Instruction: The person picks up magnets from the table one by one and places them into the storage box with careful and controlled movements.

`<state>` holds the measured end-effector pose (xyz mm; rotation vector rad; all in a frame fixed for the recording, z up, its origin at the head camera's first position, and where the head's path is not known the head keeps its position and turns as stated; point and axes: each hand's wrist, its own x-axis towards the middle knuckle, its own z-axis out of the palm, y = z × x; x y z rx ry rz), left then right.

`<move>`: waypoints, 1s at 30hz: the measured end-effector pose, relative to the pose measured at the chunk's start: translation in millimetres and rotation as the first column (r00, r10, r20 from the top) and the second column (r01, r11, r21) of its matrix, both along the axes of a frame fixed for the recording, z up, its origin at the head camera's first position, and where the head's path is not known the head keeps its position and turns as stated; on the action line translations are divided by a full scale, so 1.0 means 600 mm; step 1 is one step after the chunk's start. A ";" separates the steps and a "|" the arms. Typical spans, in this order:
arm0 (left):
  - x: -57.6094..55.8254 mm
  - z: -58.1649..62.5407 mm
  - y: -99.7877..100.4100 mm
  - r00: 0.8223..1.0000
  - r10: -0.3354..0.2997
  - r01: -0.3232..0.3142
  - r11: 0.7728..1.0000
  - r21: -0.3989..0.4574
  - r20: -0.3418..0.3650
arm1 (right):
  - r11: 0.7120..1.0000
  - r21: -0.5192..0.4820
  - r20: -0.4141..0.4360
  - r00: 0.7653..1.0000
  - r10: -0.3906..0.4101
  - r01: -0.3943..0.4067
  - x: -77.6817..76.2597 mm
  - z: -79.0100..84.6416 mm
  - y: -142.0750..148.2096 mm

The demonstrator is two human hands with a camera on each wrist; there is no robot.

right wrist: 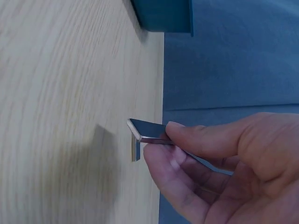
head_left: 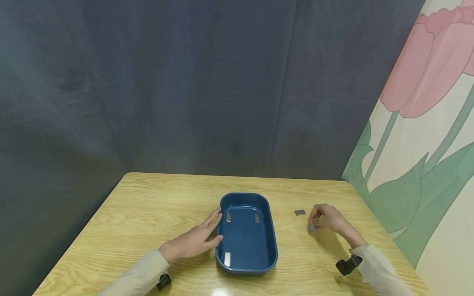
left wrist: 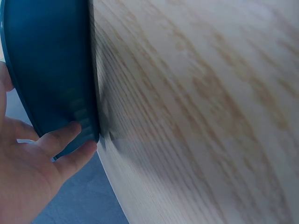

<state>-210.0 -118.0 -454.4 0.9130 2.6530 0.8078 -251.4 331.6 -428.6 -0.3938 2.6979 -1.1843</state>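
A deep blue tray (head_left: 246, 242) with rounded corners stands on the wooden table. My left hand (head_left: 196, 240) lies along its left wall, fingers extended and spread, the fingertips (left wrist: 70, 130) touching the outside in the left wrist view. Right of the tray, my right hand (head_left: 327, 218) pinches a small flat rectangular metal piece (right wrist: 148, 129) between thumb and fingers, tilted over the table. A similar metal piece (head_left: 300, 212) lies on the table just left of that hand. Inside the tray are three more metal pieces: one far left (head_left: 228, 216), one far right (head_left: 257, 218), one near left (head_left: 227, 259).
The wood-grain table (head_left: 159, 205) ends at a dark curtain (head_left: 207, 102) behind it. A wall with painted tulips (head_left: 414, 172) borders its right side. Each wrist carries a small black camera, the right one (head_left: 348, 265) showing just below the sleeve cuff.
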 end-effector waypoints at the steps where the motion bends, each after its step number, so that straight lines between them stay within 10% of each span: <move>1: 0.000 0.000 0.000 1.000 -0.001 0.001 1.000 0.002 -0.001 | 1.000 -0.008 -0.002 1.000 0.010 -0.010 0.000 0.002 -0.002; 30: 0.000 0.001 0.000 1.000 -0.008 0.008 1.000 0.011 0.000 | 0.967 -0.219 0.107 0.981 0.159 -0.132 0.007 0.036 -0.051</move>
